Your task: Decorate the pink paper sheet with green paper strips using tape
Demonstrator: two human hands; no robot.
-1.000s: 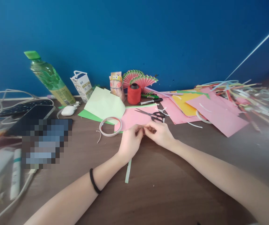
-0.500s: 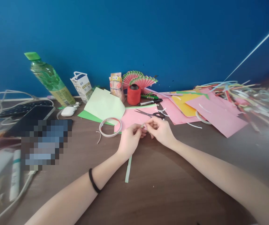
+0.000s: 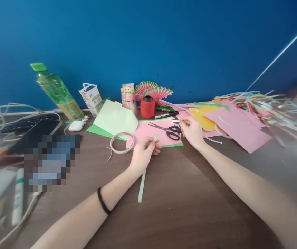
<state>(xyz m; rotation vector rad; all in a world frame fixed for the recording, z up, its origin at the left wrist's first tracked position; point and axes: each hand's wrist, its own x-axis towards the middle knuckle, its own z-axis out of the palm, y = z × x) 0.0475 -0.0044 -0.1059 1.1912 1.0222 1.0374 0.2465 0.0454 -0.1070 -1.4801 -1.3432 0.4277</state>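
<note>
Pinched in my left hand (image 3: 144,152) is a pale green paper strip (image 3: 141,186); its short end sticks up past the thumb and its long end hangs down toward me. My right hand (image 3: 192,130) is closed beside the handles of the black scissors (image 3: 169,130), fingertips together near small white scraps; what it holds, if anything, is too small to name. The scissors lie slightly open on pink paper (image 3: 143,133). A roll of tape (image 3: 122,151) rests left of that paper.
Along the blue wall stand a green bottle (image 3: 57,93), a milk carton (image 3: 91,98), a red thread spool (image 3: 147,107) and folded paper fans (image 3: 159,93). Phones and cables lie left. Pink sheets (image 3: 239,129) and many thin strips (image 3: 272,110) lie right.
My right hand has moved away from my left hand, up and to the right, uncovering the scissor handles. My left hand has stayed in place with the green strip.
</note>
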